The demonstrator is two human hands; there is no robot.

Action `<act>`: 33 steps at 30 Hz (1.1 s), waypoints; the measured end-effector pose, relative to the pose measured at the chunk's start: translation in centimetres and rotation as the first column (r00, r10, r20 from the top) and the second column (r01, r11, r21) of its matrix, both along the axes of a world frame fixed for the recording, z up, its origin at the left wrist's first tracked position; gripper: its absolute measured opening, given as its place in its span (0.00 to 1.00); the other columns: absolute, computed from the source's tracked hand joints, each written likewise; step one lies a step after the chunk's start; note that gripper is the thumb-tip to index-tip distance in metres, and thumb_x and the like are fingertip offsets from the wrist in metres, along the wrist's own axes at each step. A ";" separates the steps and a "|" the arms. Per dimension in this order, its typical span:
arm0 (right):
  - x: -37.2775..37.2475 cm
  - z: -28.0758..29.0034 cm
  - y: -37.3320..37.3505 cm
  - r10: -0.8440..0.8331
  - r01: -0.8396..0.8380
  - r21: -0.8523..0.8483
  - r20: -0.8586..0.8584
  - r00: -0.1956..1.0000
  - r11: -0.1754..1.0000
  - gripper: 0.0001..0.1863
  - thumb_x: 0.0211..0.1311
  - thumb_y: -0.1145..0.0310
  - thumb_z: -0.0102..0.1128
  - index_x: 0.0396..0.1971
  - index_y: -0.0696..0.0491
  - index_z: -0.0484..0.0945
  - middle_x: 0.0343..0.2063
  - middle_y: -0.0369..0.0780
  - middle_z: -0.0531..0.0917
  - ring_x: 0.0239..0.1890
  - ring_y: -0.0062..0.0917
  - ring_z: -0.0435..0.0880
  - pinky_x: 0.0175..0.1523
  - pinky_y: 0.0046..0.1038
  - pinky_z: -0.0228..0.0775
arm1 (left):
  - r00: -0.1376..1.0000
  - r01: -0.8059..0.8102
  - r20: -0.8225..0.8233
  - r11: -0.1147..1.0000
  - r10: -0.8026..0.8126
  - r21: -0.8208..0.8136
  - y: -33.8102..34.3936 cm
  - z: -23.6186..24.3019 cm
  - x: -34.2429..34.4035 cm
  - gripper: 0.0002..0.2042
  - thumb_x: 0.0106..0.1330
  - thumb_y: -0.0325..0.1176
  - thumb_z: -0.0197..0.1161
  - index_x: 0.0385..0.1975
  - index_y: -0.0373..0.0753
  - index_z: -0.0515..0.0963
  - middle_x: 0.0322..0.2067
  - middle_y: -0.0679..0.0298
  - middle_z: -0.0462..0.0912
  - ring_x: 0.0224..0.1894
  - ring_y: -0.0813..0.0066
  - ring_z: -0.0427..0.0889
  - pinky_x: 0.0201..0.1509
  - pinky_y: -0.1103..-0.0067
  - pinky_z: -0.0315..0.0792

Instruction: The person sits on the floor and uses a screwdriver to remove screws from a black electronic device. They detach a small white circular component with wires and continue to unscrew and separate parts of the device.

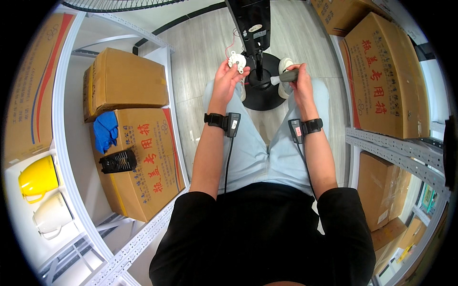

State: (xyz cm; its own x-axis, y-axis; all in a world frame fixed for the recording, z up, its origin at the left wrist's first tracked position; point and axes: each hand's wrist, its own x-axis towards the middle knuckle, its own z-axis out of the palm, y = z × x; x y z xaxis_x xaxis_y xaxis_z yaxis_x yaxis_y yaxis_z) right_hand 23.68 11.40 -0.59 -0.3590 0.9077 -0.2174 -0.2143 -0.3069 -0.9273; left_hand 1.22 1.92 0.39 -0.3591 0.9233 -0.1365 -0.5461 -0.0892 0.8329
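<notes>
My left hand (226,81) is closed on a white round motor-like part (236,61) with small mounting ears. Thin red wires (230,48) run up from the part toward a black upright housing (253,35). In my right hand (302,86) is a screwdriver (288,76) with a dark grey handle and paler collar, pointing left across the front of the black pole. Its tip is hard to make out. The pole stands on a round black base (260,101) on the floor, between my feet.
A black wire fan grille (119,5) shows at the upper left. Shelving on the left holds cardboard boxes (126,83), a blue cloth (105,131), a black slotted part (118,162), a yellow mug (38,178) and a white mug (52,214). More boxes (381,76) fill the right shelves.
</notes>
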 end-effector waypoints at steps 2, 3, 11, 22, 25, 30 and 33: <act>0.4 0.0 0.2 -0.032 0.017 -0.063 -0.239 0.971 0.998 0.31 0.72 0.42 0.34 0.33 0.56 0.77 0.24 0.34 0.74 0.22 0.15 0.64 0.27 0.20 0.58 | 0.999 -0.042 -0.002 0.999 0.042 0.002 0.1 -0.2 -0.1 0.18 0.71 0.25 0.49 0.58 0.27 0.60 0.49 0.52 0.75 0.47 0.58 0.81 0.52 0.67 0.78; 0.6 0.0 0.2 -0.052 0.019 -0.095 -0.353 0.934 0.995 0.32 0.72 0.41 0.34 0.34 0.56 0.77 0.24 0.34 0.74 0.21 0.15 0.64 0.26 0.19 0.58 | 0.998 -0.062 0.001 0.998 0.062 0.004 0.1 -0.4 -0.3 0.18 0.71 0.25 0.49 0.58 0.27 0.59 0.49 0.52 0.75 0.47 0.58 0.81 0.52 0.67 0.77; 0.6 -0.3 0.4 -0.035 -0.028 -0.130 -0.454 0.890 0.991 0.32 0.71 0.41 0.34 0.38 0.57 0.76 0.30 0.39 0.79 0.26 0.20 0.76 0.33 0.19 0.71 | 0.996 -0.091 -0.005 0.996 0.091 -0.011 0.0 -0.2 -0.3 0.18 0.71 0.24 0.49 0.58 0.27 0.59 0.50 0.52 0.74 0.49 0.58 0.81 0.55 0.66 0.75; 0.5 -0.7 0.2 0.011 -0.034 -0.041 -0.464 0.886 0.999 0.25 0.72 0.48 0.42 0.41 0.57 0.76 0.36 0.39 0.79 0.32 0.19 0.79 0.37 0.19 0.74 | 0.993 -0.113 -0.034 0.993 0.114 0.016 0.1 -0.6 -0.3 0.17 0.70 0.24 0.50 0.56 0.29 0.61 0.49 0.56 0.75 0.48 0.62 0.81 0.52 0.70 0.78; 0.5 -0.9 0.1 0.086 -0.075 0.041 -0.448 0.890 0.996 0.19 0.70 0.55 0.51 0.45 0.58 0.75 0.42 0.40 0.78 0.40 0.21 0.79 0.42 0.23 0.75 | 0.992 -0.117 -0.045 0.993 0.118 0.027 0.1 -0.7 -0.3 0.18 0.70 0.24 0.51 0.57 0.29 0.60 0.50 0.56 0.74 0.48 0.63 0.81 0.53 0.70 0.77; 0.6 0.7 -0.8 0.287 -0.250 0.141 -0.485 0.826 0.958 0.29 0.57 0.55 0.65 0.53 0.58 0.71 0.52 0.43 0.73 0.52 0.29 0.76 0.54 0.29 0.71 | 0.982 -0.175 -0.067 0.984 0.177 0.037 0.2 -1.0 -0.4 0.21 0.70 0.24 0.52 0.60 0.29 0.57 0.53 0.56 0.69 0.51 0.61 0.79 0.56 0.68 0.75; 0.8 1.5 -1.0 0.377 -0.378 0.114 -0.539 0.753 0.919 0.31 0.54 0.56 0.67 0.53 0.58 0.70 0.57 0.45 0.67 0.59 0.32 0.70 0.61 0.35 0.67 | 0.976 -0.202 -0.070 0.978 0.204 0.044 0.1 -0.8 -0.3 0.22 0.69 0.23 0.53 0.60 0.29 0.56 0.54 0.56 0.67 0.52 0.59 0.78 0.58 0.67 0.74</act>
State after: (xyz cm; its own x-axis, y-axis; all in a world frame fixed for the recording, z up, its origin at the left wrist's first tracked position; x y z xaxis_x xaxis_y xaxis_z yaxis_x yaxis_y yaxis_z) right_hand 24.49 10.40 0.95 -0.7309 0.6726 0.1157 -0.5441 -0.4719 -0.6937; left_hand 0.95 2.07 -0.43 -0.5472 0.8340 -0.0700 -0.4506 -0.2232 0.8644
